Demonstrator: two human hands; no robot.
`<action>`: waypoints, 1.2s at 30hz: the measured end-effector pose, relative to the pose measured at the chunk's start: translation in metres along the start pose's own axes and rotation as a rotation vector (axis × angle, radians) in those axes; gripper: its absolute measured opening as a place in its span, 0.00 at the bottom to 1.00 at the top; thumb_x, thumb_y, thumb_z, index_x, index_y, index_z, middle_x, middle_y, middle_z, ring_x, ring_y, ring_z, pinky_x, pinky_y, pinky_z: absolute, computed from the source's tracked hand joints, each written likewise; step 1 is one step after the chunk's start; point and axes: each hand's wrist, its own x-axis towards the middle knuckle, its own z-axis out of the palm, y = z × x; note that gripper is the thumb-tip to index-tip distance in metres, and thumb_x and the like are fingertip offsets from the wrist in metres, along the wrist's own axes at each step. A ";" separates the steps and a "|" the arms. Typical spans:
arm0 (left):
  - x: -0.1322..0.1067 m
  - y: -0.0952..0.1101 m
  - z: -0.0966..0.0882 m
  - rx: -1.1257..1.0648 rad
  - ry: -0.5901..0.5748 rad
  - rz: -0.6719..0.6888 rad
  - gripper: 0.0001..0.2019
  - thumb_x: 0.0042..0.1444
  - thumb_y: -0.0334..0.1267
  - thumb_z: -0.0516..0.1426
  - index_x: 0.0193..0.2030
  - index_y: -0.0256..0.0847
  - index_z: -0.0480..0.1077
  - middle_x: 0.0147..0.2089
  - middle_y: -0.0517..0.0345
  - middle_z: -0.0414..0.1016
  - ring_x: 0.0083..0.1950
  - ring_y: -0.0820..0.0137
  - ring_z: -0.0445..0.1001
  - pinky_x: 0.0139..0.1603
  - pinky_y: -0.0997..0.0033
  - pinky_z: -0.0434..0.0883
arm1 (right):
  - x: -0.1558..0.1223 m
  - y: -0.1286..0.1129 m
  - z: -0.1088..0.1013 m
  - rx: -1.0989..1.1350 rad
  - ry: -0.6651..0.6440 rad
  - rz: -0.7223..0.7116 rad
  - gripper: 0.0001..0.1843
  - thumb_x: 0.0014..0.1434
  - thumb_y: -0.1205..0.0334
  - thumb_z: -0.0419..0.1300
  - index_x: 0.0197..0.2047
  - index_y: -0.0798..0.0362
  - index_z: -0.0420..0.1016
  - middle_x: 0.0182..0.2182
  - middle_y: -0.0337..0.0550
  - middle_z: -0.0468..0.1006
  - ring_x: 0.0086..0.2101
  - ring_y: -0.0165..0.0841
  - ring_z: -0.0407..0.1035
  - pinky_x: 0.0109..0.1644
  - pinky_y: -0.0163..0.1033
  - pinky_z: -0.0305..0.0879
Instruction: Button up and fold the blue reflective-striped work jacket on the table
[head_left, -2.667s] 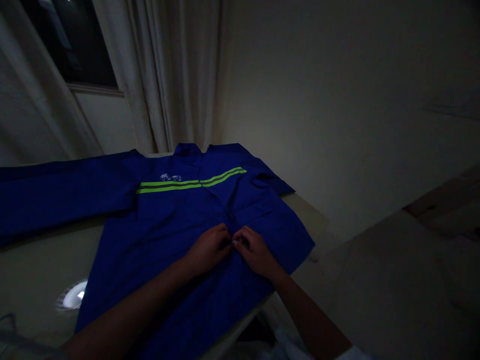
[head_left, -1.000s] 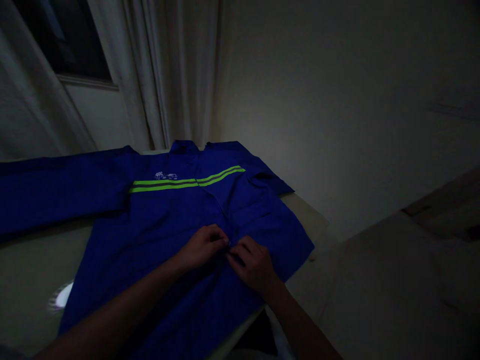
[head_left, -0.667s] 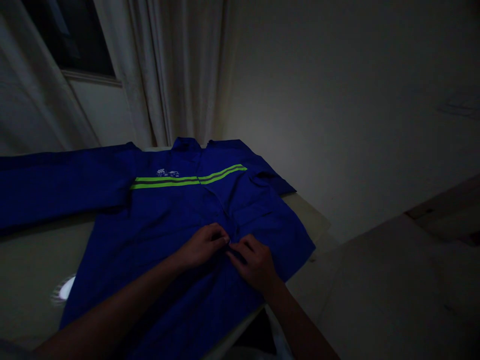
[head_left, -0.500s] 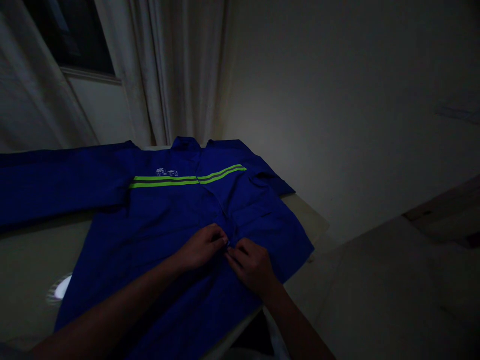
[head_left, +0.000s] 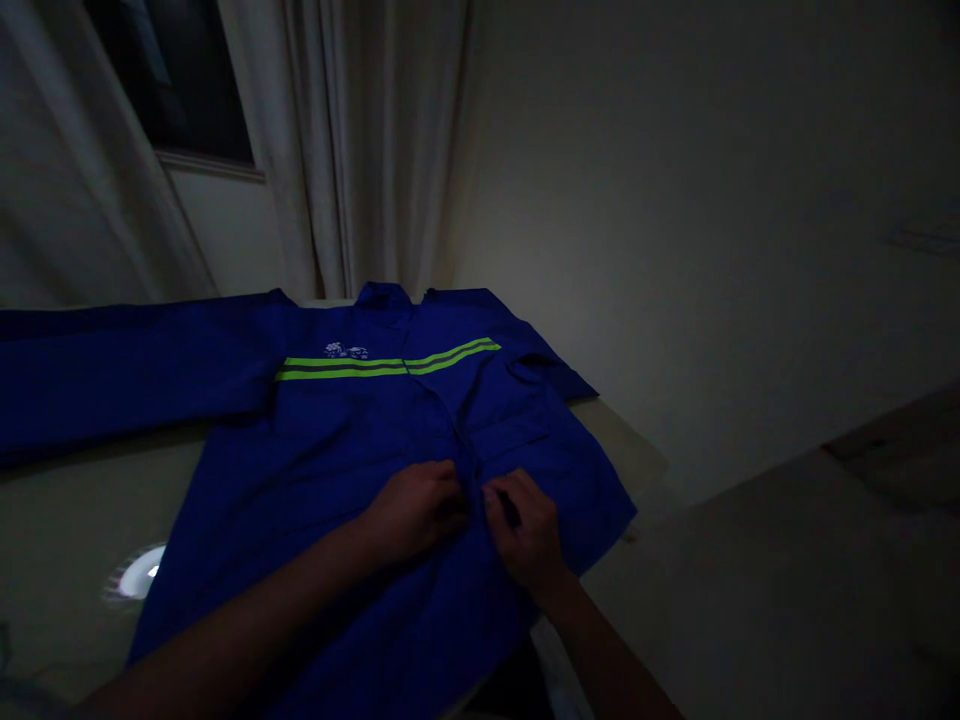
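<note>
A blue work jacket lies spread front side up, with a yellow-green and grey stripe across the chest and a white print above it. My left hand rests at the front opening low on the jacket, fingers curled in on the cloth, their tips hidden. Just to its right, my right hand pinches the edge of the front opening between thumb and forefinger. A small gap separates the two hands. Whether a button sits between them is too dark to tell.
The jacket lies on a pale table, which has a bright round light spot at left. Behind it hang curtains beside a dark window. A plain wall rises at right, beyond the table's edge.
My hands were touching fingertip to fingertip at a small pale spot on the opening; now they have drawn slightly apart. The view has shifted slightly, moving the whole scene to the right.
</note>
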 end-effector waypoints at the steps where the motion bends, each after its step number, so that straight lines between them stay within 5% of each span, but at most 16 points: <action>1: 0.000 0.003 0.002 0.071 0.001 0.028 0.05 0.64 0.36 0.60 0.35 0.44 0.75 0.41 0.54 0.76 0.41 0.64 0.75 0.41 0.65 0.68 | 0.008 -0.003 -0.004 -0.015 -0.036 0.007 0.10 0.73 0.60 0.55 0.41 0.49 0.77 0.35 0.44 0.78 0.36 0.36 0.74 0.42 0.41 0.68; 5: -0.002 0.009 0.011 0.163 0.021 0.057 0.07 0.67 0.33 0.55 0.41 0.44 0.75 0.46 0.50 0.78 0.44 0.60 0.77 0.45 0.62 0.71 | 0.065 -0.010 -0.003 -0.203 -0.309 -0.013 0.08 0.71 0.55 0.61 0.41 0.49 0.78 0.37 0.45 0.81 0.37 0.37 0.75 0.42 0.40 0.67; 8: -0.005 0.008 0.013 0.124 0.010 -0.028 0.07 0.65 0.35 0.56 0.48 0.43 0.72 0.52 0.50 0.77 0.45 0.61 0.78 0.41 0.64 0.71 | 0.109 -0.005 0.021 -0.360 -0.493 -0.022 0.14 0.66 0.48 0.66 0.43 0.51 0.80 0.40 0.50 0.83 0.39 0.42 0.78 0.41 0.42 0.68; 11: -0.007 0.009 0.010 0.118 -0.052 -0.024 0.04 0.66 0.36 0.56 0.45 0.43 0.70 0.49 0.52 0.76 0.43 0.62 0.77 0.40 0.65 0.69 | 0.131 0.009 0.046 -0.430 -0.628 0.035 0.19 0.59 0.45 0.70 0.42 0.53 0.82 0.41 0.54 0.84 0.41 0.46 0.79 0.42 0.43 0.70; 19: 0.021 -0.005 -0.033 -0.180 -0.195 -0.131 0.09 0.67 0.37 0.53 0.34 0.44 0.70 0.31 0.62 0.74 0.31 0.69 0.72 0.32 0.68 0.61 | 0.135 0.055 0.057 0.085 -0.617 0.167 0.03 0.55 0.67 0.65 0.33 0.53 0.82 0.29 0.38 0.83 0.33 0.32 0.76 0.36 0.33 0.63; 23: 0.030 -0.042 -0.036 -0.025 0.230 -0.188 0.11 0.70 0.42 0.51 0.39 0.43 0.72 0.34 0.58 0.73 0.36 0.65 0.72 0.38 0.65 0.64 | 0.140 0.066 0.053 0.420 -0.653 0.369 0.04 0.55 0.71 0.62 0.33 0.54 0.78 0.22 0.32 0.76 0.23 0.27 0.71 0.30 0.31 0.61; 26: 0.029 -0.063 -0.026 0.120 0.262 -0.131 0.10 0.69 0.44 0.55 0.46 0.43 0.76 0.45 0.52 0.75 0.46 0.59 0.72 0.48 0.60 0.66 | 0.140 0.069 0.053 0.611 -0.679 0.479 0.06 0.55 0.70 0.61 0.37 0.54 0.77 0.22 0.30 0.75 0.20 0.26 0.69 0.27 0.29 0.61; 30: 0.030 -0.073 -0.021 0.075 0.154 -0.118 0.06 0.67 0.41 0.59 0.44 0.46 0.78 0.46 0.54 0.77 0.47 0.60 0.73 0.49 0.60 0.66 | 0.137 0.071 0.053 0.568 -0.684 0.512 0.03 0.55 0.70 0.63 0.34 0.55 0.77 0.21 0.32 0.75 0.19 0.25 0.68 0.25 0.29 0.60; 36: 0.031 -0.079 -0.024 -0.178 0.197 -0.168 0.02 0.63 0.39 0.64 0.40 0.45 0.76 0.40 0.59 0.79 0.41 0.65 0.75 0.43 0.65 0.67 | 0.136 0.067 0.053 0.485 -0.695 0.445 0.04 0.56 0.68 0.63 0.30 0.56 0.79 0.20 0.33 0.76 0.20 0.25 0.68 0.25 0.29 0.60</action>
